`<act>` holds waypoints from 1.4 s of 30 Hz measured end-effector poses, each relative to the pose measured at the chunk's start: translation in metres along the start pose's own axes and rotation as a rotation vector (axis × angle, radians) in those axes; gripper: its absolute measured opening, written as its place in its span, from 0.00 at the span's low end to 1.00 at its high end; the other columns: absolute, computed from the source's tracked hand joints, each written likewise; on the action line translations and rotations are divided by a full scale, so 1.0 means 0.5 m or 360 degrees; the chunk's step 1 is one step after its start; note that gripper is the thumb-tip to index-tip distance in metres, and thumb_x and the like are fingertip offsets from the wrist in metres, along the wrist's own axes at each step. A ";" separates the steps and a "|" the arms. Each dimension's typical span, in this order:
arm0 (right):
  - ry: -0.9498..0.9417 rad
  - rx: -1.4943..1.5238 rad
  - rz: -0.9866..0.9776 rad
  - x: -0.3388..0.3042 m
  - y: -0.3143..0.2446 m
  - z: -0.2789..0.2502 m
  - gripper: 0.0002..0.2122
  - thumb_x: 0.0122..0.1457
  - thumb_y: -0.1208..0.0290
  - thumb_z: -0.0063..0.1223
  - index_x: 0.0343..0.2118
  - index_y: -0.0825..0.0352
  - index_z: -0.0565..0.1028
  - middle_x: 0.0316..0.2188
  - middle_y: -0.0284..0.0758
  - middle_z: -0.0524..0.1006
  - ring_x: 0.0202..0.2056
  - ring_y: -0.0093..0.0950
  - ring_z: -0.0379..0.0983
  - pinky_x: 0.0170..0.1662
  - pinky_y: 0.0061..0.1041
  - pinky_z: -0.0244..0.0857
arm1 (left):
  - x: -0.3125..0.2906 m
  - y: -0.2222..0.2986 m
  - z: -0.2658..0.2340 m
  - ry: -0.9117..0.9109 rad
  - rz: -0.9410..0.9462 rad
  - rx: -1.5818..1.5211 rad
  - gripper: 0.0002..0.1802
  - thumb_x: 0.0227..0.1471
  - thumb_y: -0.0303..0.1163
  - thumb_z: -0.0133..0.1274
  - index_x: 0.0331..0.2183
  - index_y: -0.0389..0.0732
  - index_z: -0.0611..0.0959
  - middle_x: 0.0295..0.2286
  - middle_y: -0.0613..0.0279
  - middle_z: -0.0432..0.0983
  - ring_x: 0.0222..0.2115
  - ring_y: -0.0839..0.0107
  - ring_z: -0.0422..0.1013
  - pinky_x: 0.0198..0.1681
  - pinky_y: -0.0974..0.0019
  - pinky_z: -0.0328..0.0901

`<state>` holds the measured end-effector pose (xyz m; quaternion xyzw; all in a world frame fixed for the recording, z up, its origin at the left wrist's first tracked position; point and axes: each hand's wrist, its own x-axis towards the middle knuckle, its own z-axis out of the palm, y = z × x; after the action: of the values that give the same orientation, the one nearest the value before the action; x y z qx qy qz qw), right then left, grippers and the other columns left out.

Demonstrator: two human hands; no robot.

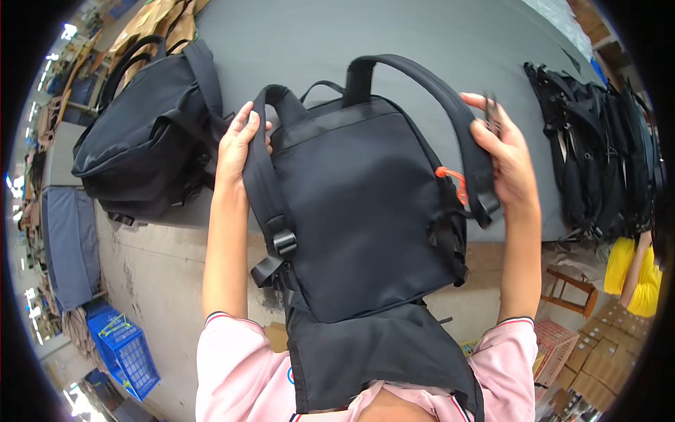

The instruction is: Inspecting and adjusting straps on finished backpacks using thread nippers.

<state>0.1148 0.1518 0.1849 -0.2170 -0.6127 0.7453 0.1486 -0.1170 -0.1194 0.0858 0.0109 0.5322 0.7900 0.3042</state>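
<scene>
A black backpack (351, 204) stands before me at the table's near edge, its plain back panel toward me. My left hand (239, 144) grips the left shoulder strap (264, 176), thumb and fingers closed around its upper part. On the other side my right hand (510, 155) pinches the right shoulder strap (436, 88), which arches up off the bag. A small dark two-pronged tool, perhaps thread snips (491, 111), also shows in the right hand's fingers. Beside that strap is an orange curved piece (457, 183); its kind is unclear.
Another black backpack (144, 133) rests at the left on the grey table (295, 35). Several black bags (590, 148) are piled at the right. A blue crate (126, 352) sits on the floor at lower left. A person in yellow (633, 274) is at the far right.
</scene>
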 end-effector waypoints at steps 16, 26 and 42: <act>0.0045 -0.1172 0.0030 0.011 0.057 -0.022 0.10 0.57 0.70 0.55 0.37 0.70 0.74 0.30 0.28 0.74 0.27 0.14 0.65 0.31 0.16 0.61 | -0.065 0.052 0.007 -0.0351 0.0041 0.0081 0.31 0.53 0.25 0.52 0.57 0.35 0.61 0.36 0.44 0.77 0.24 0.68 0.76 0.29 0.69 0.73; -0.0165 -0.1367 0.0145 0.037 0.089 0.011 0.18 0.50 0.70 0.61 0.43 0.70 0.72 0.22 0.30 0.73 0.24 0.18 0.66 0.31 0.20 0.63 | -0.029 0.025 0.005 -0.0264 0.0111 0.0503 0.31 0.52 0.30 0.55 0.56 0.36 0.64 0.42 0.54 0.74 0.38 0.72 0.73 0.41 0.71 0.67; -0.0167 -0.1008 0.0329 0.038 0.159 -0.005 0.13 0.54 0.74 0.54 0.43 0.71 0.72 0.35 0.30 0.75 0.37 0.18 0.68 0.43 0.19 0.62 | -0.058 -0.042 -0.009 -0.0737 0.0489 0.1584 0.28 0.56 0.43 0.47 0.51 0.31 0.69 0.39 0.49 0.76 0.50 0.57 0.67 0.60 0.52 0.48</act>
<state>0.1033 0.1466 0.1043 -0.2748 -0.7953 0.5392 -0.0342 -0.0851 -0.1323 0.0749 0.4030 0.7520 0.4562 0.2528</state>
